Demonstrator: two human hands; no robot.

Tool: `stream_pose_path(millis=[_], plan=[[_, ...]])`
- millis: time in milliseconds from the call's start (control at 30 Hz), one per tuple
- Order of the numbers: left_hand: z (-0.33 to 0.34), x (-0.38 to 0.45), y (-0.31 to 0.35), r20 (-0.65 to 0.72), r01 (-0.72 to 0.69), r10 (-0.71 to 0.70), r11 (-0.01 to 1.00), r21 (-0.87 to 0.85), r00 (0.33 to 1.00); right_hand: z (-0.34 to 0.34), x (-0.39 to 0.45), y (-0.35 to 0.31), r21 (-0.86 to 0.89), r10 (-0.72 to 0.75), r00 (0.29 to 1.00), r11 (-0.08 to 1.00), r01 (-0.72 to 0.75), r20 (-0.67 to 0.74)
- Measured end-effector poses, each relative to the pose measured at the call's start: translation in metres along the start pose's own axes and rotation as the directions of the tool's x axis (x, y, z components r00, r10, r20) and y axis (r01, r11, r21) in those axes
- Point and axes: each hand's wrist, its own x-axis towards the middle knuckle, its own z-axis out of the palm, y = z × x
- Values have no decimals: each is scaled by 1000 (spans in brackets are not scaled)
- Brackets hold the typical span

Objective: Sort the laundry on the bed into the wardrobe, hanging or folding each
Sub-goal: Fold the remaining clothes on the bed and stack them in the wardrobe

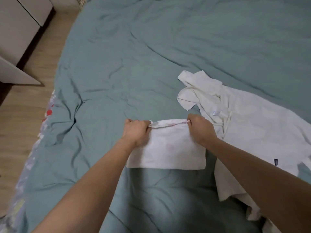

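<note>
A small white garment (168, 148), folded into a rectangle, lies on the teal bed cover (134, 64) in front of me. My left hand (136, 132) pinches its far left corner. My right hand (200, 129) pinches the far right corner, and the far edge is lifted slightly between them. A larger cream shirt (244, 125) lies spread out and crumpled to the right, its collar pointing away from me; my right forearm crosses over its near part.
The bed's left edge (42, 132) has a printed border, with wooden floor (20, 123) beside it. White wardrobe or cabinet fronts (18, 31) stand at the far left. The far half of the bed holds only wrinkled cover.
</note>
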Motion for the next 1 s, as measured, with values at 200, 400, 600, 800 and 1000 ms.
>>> stream_pose_path(millis=[200,400,600,800,1000], plan=[[17,39,-13,6,3,-1,930,-368,1000,21,39,14,202,-35,972,979,-13,234],[10,55,-21,123,40,22,876,-481,992,-2,53,21,220,-87,918,976,0,387],[-21,39,-30,95,-84,124,935,-345,988,-40,41,14,327,-243,930,934,147,275],[-99,-4,-26,-437,-209,86,947,-243,895,-98,12,-14,-2,-376,866,917,398,-331],[-56,-62,-24,-504,-293,271,956,38,820,-62,-41,-11,-142,-445,823,895,423,-353]])
